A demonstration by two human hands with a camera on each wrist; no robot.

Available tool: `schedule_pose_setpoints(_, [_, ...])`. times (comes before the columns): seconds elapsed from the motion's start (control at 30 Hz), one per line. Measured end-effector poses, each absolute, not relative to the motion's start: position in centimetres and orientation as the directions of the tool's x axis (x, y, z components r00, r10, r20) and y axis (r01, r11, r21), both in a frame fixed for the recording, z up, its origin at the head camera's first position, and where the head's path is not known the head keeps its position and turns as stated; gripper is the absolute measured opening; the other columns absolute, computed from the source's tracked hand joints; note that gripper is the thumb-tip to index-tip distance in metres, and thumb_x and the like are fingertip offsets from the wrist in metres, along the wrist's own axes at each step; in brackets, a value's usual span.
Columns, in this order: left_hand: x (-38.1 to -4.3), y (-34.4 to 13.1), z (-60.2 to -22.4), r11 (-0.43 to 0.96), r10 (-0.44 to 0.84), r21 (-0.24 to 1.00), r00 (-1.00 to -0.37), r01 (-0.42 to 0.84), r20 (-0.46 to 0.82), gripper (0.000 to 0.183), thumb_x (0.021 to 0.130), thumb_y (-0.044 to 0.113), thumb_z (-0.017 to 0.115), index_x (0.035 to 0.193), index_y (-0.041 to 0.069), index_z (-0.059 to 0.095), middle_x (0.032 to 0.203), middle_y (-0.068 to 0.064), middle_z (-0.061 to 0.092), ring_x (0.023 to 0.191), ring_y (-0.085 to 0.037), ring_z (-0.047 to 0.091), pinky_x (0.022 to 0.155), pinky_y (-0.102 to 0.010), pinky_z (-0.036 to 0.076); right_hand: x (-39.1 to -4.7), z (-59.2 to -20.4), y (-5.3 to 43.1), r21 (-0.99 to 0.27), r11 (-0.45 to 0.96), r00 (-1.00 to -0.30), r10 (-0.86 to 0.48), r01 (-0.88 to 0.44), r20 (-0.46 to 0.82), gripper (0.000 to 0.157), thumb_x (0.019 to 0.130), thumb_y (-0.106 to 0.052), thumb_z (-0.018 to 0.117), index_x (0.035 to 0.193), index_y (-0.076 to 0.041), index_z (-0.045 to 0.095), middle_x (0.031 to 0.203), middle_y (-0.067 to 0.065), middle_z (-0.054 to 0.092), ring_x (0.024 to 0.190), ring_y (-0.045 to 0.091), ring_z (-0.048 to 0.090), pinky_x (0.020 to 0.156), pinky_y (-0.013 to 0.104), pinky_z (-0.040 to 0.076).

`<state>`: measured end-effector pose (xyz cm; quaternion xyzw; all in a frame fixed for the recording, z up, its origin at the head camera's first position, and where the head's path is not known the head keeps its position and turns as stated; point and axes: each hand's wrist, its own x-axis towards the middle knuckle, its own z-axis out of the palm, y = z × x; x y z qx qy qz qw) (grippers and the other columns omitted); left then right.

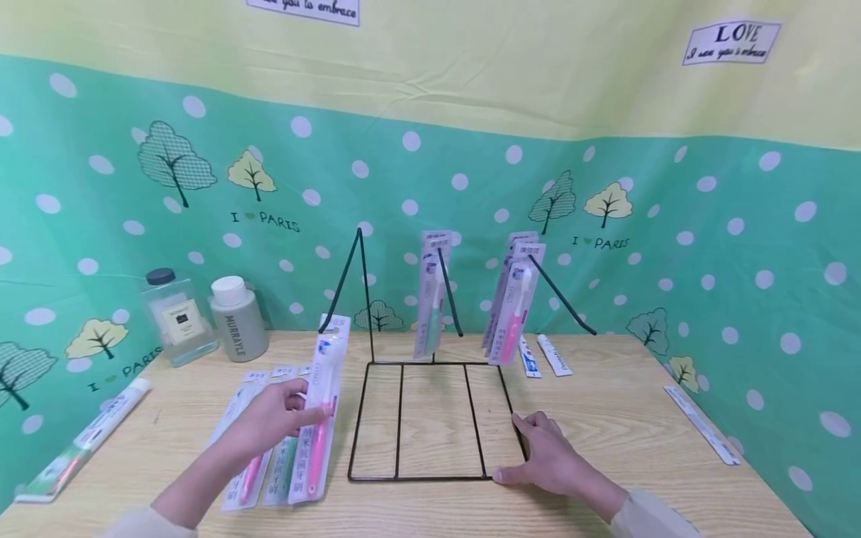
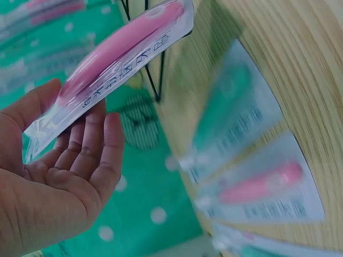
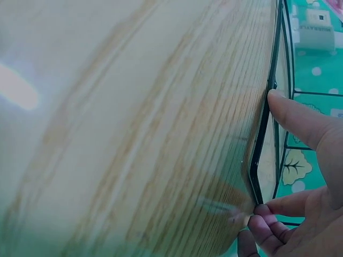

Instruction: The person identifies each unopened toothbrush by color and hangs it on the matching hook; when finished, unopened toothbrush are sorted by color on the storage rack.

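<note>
Left hand [image 1: 277, 411] pinching 1 toothbrush pack [image 1: 319, 441], top at left hook [image 1: 341, 280] of rack [image 1: 440, 478] | right hand [image 1: 548, 453] gripping rack's near right corner | hooked or not, hard to tell | risk: pack may drop if released unhooked

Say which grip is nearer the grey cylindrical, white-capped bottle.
Left. The left grip holds a pink-handled toothbrush in plastic packaging, in front and right of the bottle; the right grip is farther right, on the near right corner of the black wire rack.
</note>
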<state>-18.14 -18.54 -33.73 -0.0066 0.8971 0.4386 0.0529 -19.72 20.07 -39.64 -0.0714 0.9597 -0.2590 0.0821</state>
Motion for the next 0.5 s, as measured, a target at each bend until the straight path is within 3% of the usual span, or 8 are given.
schedule_pose_setpoints(0.1, [-17.8,-17.0,-33.6,0.602,0.060,0.798,-0.994,-0.040,-0.095,0.056,0.073,0.035,0.073,0.114,0.001,0.053,0.088,-0.005,0.061,0.076,-0.017,0.057,0.067,-0.035,0.050,-19.7,-39.6,20.0,-0.508,0.856,-0.976,-0.183,-0.099,-0.119,0.105,0.056,-0.055,0.078,0.136,0.001,0.038,0.116,0.011,0.043,0.102,0.025,0.041,0.086,0.045,0.042])
schedule_pose_setpoints(0.27, [-17.2,-14.2,-33.3,0.539,0.169,0.839,-0.985,0.066,-0.032,0.044,0.074,0.027,0.073,0.108,0.003,0.058,0.084,-0.003,0.062,0.077,-0.015,0.058,0.066,-0.033,0.052,-19.7,-39.6,20.0,-0.500,0.860,-0.976,-0.182,-0.101,-0.115,0.105,0.055,-0.055,0.078,0.135,0.002,0.039,0.116,0.011,0.043,0.102,0.025,0.041,0.087,0.046,0.042])
schedule_pose_setpoints(0.5, [-16.7,-10.2,-33.2,0.449,0.368,0.860,-0.927,0.242,0.068,0.033,0.077,0.024,0.071,0.102,0.005,0.060,0.081,-0.002,0.062,0.072,-0.016,0.059,0.061,-0.030,0.052,-19.5,-39.6,20.0,-0.473,0.873,-0.981,-0.176,-0.120,-0.076,0.105,0.054,-0.054,0.079,0.134,0.003,0.040,0.116,0.013,0.044,0.105,0.027,0.042,0.090,0.047,0.041])
